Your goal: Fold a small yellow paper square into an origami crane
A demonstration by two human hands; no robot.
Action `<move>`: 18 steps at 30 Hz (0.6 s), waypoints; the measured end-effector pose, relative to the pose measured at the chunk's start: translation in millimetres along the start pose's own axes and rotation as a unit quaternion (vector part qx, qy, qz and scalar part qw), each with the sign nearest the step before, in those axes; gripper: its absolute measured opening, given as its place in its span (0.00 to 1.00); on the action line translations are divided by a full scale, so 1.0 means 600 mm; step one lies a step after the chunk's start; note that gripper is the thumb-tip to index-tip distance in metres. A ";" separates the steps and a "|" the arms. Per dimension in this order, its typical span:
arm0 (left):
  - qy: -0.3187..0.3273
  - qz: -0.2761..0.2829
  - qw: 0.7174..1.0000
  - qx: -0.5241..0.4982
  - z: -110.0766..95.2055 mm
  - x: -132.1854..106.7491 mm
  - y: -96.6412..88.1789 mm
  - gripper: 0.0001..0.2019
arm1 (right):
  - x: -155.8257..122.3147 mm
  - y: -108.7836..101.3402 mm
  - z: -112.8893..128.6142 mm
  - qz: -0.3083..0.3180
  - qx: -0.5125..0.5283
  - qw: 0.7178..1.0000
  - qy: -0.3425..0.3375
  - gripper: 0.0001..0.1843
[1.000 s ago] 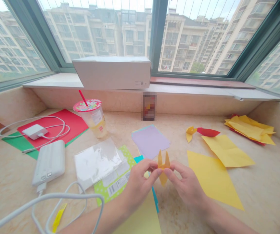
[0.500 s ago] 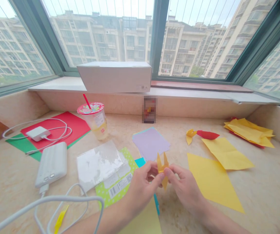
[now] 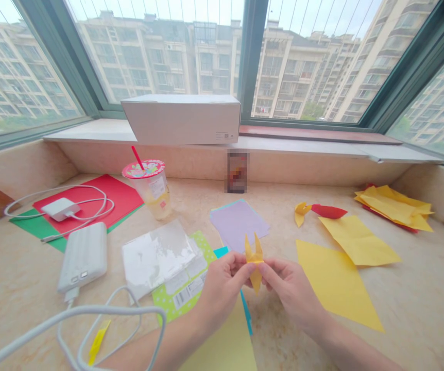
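Between my two hands is a small folded yellow paper piece (image 3: 254, 253), with two points standing up and one pointing down. My left hand (image 3: 227, 281) pinches its left side, thumb in front. On the right side, my right hand (image 3: 286, 283) grips it the same way. The fingers behind the paper are partly hidden. Just beyond lies a stack of lilac paper squares (image 3: 239, 221). To the right rest a flat yellow sheet (image 3: 334, 283), another creased yellow sheet (image 3: 361, 239), and a folded yellow piece (image 3: 301, 212) touching a folded red piece (image 3: 329, 211).
A plastic cup (image 3: 154, 190) with a red straw stands at the back left. Left of me are a white power bank (image 3: 83, 257) with a looping cable (image 3: 109, 310), and a clear sleeve (image 3: 156, 257). A yellow paper pile (image 3: 394, 206) lies far right; a white box (image 3: 183, 121) sits on the sill.
Both hands have shifted slightly left with the yellow paper piece. It now stands straighter, its two upper points closer together, and the thumbs press at its middle.
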State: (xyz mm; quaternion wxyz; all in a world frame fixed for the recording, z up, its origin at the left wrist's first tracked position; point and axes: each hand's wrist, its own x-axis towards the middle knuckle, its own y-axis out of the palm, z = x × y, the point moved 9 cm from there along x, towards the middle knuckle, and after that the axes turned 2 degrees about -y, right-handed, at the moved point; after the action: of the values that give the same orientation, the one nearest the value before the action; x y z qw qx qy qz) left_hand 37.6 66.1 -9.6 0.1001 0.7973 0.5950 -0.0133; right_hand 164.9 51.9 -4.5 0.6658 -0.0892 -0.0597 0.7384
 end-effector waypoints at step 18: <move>0.044 -0.001 0.993 0.106 0.004 -0.006 0.001 0.17 | -0.009 0.005 0.001 -0.005 -0.150 0.986 -0.076 0.27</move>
State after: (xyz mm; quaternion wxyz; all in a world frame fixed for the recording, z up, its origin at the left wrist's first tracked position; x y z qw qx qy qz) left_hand 37.3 61.9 -11.2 -0.0112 0.8025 0.5951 -0.0414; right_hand 162.2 45.9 -4.4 0.6421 -0.1309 -0.2207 0.7224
